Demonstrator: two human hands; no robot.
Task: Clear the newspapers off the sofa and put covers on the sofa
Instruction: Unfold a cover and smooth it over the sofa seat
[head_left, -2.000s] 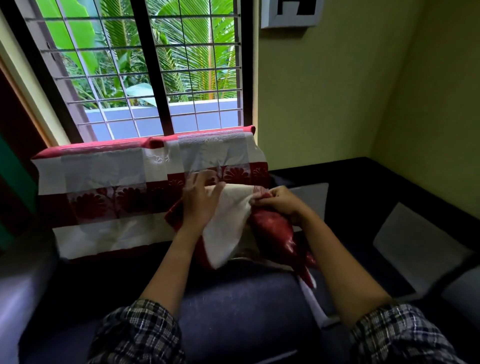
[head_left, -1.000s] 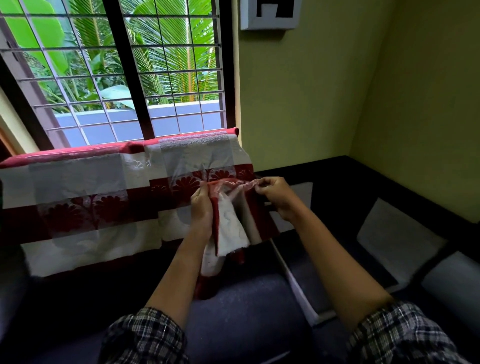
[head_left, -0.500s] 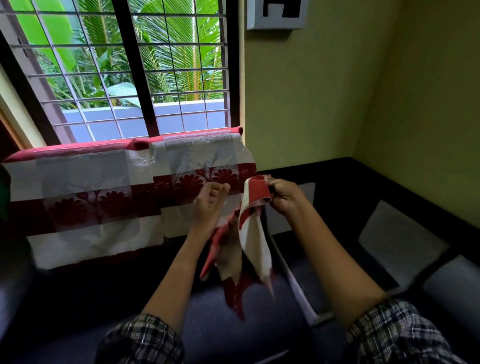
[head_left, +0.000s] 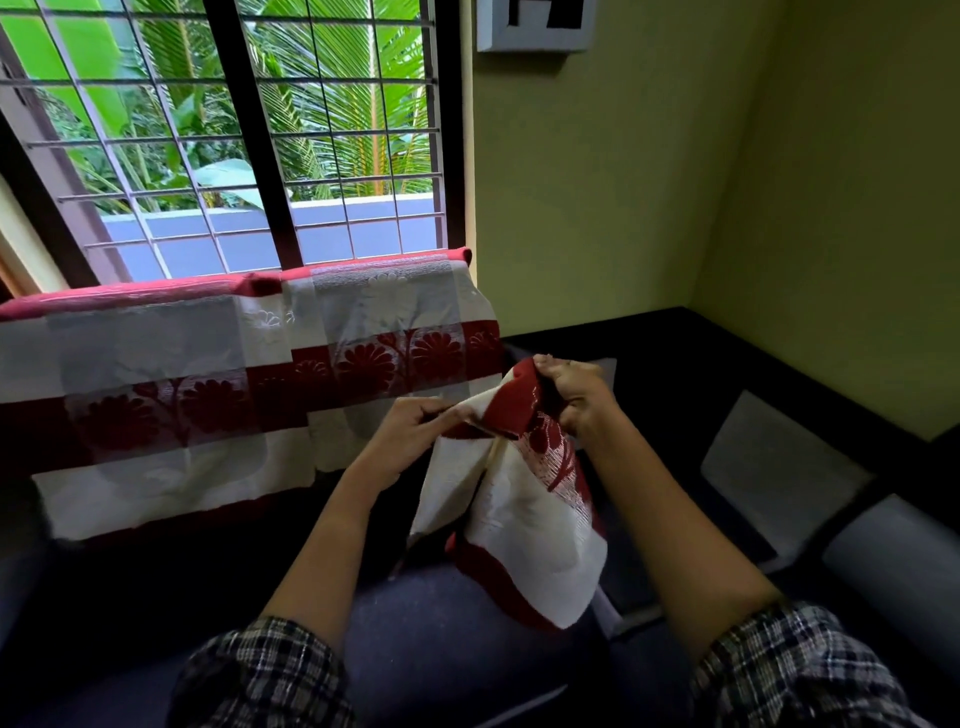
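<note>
Cover (head_left: 524, 525): seemingly soft, light, limp | pinched at white edge by left hand (head_left: 410, 434), clenched at red hem by right hand (head_left: 576, 397) | best taken by top corners

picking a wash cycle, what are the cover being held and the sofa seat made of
Cover: looks like woven cloth, matte cream with red floral pattern; it folds and hangs limp. Sofa seat: seems dark blue fabric upholstery, matte, faintly grained; fibre unclear.

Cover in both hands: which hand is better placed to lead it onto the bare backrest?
Probably the right. The right hand grips the cover by its red edge, beside the bare dark backrest; the left hand pinches its white edge in front of the draped covers.
</note>
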